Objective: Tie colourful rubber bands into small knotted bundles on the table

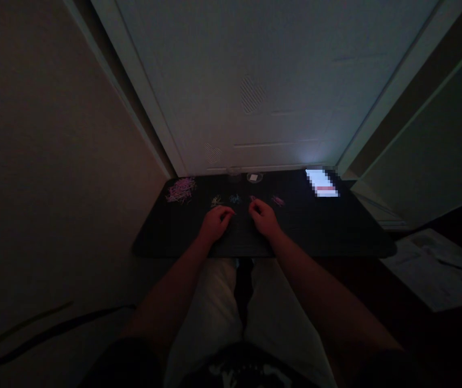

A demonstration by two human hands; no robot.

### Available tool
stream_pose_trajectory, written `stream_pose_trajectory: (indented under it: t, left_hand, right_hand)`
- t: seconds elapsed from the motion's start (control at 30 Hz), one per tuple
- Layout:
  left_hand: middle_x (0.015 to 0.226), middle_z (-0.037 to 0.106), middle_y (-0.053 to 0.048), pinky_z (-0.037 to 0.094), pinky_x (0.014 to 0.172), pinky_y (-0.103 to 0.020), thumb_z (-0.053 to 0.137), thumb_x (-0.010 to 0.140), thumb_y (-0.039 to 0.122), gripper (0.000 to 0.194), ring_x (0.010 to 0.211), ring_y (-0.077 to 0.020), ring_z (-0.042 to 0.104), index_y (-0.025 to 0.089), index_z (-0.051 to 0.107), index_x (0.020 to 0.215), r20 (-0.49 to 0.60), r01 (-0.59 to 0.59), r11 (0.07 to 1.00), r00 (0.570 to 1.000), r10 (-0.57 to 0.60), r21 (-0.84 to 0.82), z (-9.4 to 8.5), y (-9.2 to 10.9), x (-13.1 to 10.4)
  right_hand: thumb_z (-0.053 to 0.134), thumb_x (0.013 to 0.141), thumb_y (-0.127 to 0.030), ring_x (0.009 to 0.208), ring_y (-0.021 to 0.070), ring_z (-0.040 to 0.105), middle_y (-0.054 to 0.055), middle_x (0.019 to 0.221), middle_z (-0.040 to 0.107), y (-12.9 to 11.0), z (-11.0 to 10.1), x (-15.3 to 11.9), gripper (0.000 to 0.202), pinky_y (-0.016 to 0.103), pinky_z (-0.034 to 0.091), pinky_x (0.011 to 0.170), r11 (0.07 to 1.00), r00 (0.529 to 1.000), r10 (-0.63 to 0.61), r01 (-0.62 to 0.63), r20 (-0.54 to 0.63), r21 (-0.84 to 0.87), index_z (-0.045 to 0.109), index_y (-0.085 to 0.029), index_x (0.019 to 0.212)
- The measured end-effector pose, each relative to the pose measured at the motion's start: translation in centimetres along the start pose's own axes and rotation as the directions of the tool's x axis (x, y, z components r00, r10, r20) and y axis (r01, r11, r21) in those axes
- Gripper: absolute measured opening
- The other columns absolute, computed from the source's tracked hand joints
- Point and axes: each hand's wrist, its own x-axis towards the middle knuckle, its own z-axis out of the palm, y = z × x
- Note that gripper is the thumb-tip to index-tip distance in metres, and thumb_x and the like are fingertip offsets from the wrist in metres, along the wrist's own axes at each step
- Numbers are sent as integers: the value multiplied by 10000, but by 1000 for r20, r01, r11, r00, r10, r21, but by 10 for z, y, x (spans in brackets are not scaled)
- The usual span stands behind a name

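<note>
Along the dark table runs a row of small bunches of thin, short strands: a pale bunch, a bluish bunch, a pink bunch and a purple-pink bunch. My left hand rests just below the pale bunch, fingers curled with thumb and fingertips together. At the pink bunch is my right hand, its fingertips pinched and partly covering it. The light is too dim to tell what either hand holds.
A larger heap of pinkish strands lies at the table's back left. A round clear dish with a white square stands at the back, beside a faint clear container. A lit phone lies back right. A white door rises behind.
</note>
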Motion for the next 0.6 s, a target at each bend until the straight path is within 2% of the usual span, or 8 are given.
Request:
stream_pose_trajectory:
  t: [0.1, 0.2, 0.33, 0.47, 0.6]
  left_hand:
    - [896, 667, -37, 474, 774, -289, 518, 826, 241, 155, 840, -154, 600, 188, 654, 879, -98, 65, 998, 993, -65, -1, -1, -2, 0]
    - [883, 677, -38, 481, 780, -294, 538, 813, 248, 156, 828, -155, 610, 183, 665, 877, -173, 139, 990, 975, -136, 4, -5, -7, 5]
    - [885, 690, -47, 490, 788, -313, 552, 803, 267, 184, 808, -166, 617, 180, 678, 904, -204, 223, 973, 957, -208, 54, -16, -20, 17]
    - [960, 692, -63, 491, 823, -349, 534, 810, 260, 229, 871, -195, 626, 180, 678, 970, -163, 265, 955, 956, -242, 131, -29, -38, 28]
    - [1010, 691, -41, 473, 893, -351, 512, 804, 206, 252, 948, -203, 621, 207, 681, 991, 16, 188, 956, 980, -196, 226, -38, -49, 31]
  right_hand:
    - [456, 728, -258, 563, 116, 428, -35, 591, 444, 2, -2, 1, 95, 238, 336, 547, 991, 994, 74, -64, -83, 114, 438, -199, 656]
    - [469, 732, -276, 545, 114, 434, -39, 579, 454, 4, -3, 1, 97, 233, 337, 533, 982, 990, 117, -104, -75, 157, 443, -200, 678]
    - [491, 731, -282, 554, 115, 442, -36, 588, 457, 5, -2, 1, 106, 235, 334, 535, 986, 993, 99, -91, -57, 137, 458, -196, 680]
    - [484, 742, -282, 534, 113, 443, -39, 562, 450, 1, -3, 1, 113, 233, 332, 522, 981, 993, 109, -100, -45, 165, 455, -194, 677]
    - [490, 733, -268, 530, 106, 439, -44, 559, 451, -2, -4, 0, 107, 226, 332, 518, 974, 992, 115, -103, -47, 200, 449, -195, 668]
